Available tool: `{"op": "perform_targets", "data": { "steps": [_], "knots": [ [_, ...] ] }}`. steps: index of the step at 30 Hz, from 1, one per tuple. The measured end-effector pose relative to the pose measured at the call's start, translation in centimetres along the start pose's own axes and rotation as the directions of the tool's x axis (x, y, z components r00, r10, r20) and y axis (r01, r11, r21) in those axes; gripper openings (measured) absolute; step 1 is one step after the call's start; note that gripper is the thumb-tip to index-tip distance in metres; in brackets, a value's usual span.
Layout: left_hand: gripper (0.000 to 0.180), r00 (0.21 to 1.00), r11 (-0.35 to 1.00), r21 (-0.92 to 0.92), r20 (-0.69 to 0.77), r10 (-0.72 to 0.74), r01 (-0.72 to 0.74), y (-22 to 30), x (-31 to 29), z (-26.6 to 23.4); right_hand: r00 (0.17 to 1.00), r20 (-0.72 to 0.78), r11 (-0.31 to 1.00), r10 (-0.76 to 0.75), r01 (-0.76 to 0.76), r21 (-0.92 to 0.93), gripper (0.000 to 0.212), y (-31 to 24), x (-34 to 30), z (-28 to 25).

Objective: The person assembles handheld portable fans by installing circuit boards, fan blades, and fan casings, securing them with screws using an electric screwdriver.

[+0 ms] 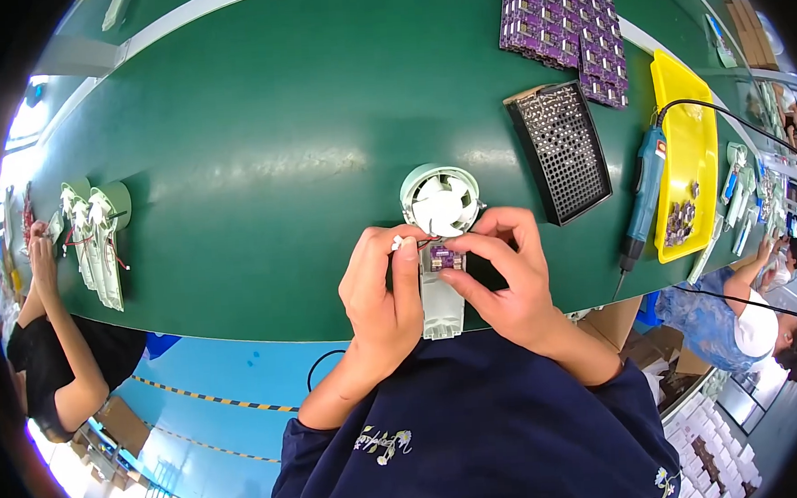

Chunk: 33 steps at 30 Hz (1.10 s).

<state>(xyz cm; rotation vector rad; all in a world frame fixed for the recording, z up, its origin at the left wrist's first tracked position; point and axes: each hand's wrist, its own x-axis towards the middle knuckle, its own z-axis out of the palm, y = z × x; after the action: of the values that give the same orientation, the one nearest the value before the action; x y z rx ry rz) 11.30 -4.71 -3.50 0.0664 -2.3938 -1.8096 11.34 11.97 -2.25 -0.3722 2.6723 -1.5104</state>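
Note:
A pale green handheld fan housing (442, 314) lies at the table's near edge, its handle toward me and its round head with white blades (441, 203) pointing away. My left hand (378, 286) is closed beside the handle's left, pinching a small white plug (397, 243) between thumb and forefinger. Dark thin wires run from there toward the fan head. My right hand (508, 275) is closed from the right, its thumb and forefinger on a small purple circuit board (447, 259) at the open handle. How far the board sits inside the handle I cannot tell.
A black grid tray (563, 150) of small metal parts lies right, below purple board panels (560, 20). Beside it are a corded blue electric screwdriver (646, 191) and a yellow bin (686, 144) with small boards. More fan housings (99, 238) stand left, near a co-worker's arm (59, 303).

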Motion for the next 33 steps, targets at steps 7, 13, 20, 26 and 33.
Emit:
{"op": "perform_targets", "data": {
  "steps": [7, 13, 20, 26, 33],
  "knots": [
    [0.006, 1.000, 1.000, -0.004, -0.018, -0.005, 0.005, -0.2, 0.0, 0.0, 0.996, -0.010, 0.987, -0.093, 0.091, -0.132, 0.036, -0.5, 0.6, -0.4],
    [0.006, 1.000, 1.000, 0.000, -0.017, 0.004, -0.004, -0.2, 0.0, 0.1, 0.999, 0.003, 0.982, -0.052, 0.052, -0.181, 0.033, -1.5, 0.9, -0.7],
    [0.006, 1.000, 1.000, 0.017, 0.000, 0.005, -0.005, -0.1, 0.0, -0.1, 0.997, 0.066, 0.981, -0.037, 0.049, -0.189, 0.032, -1.5, 0.4, -0.4],
    [0.014, 0.958, 0.993, -0.012, 0.263, 0.114, -0.115, 0.5, 0.7, -2.0, 0.995, 0.024, 0.988, -0.100, 0.102, -0.119, 0.035, -0.3, 0.5, 0.0],
    [0.023, 0.933, 0.992, 0.026, 0.344, 0.109, -0.125, 0.4, 2.0, -2.6, 0.998, 0.064, 0.999, 0.007, -0.004, -0.050, 0.037, -1.5, 0.7, -1.9]
  ]
}}
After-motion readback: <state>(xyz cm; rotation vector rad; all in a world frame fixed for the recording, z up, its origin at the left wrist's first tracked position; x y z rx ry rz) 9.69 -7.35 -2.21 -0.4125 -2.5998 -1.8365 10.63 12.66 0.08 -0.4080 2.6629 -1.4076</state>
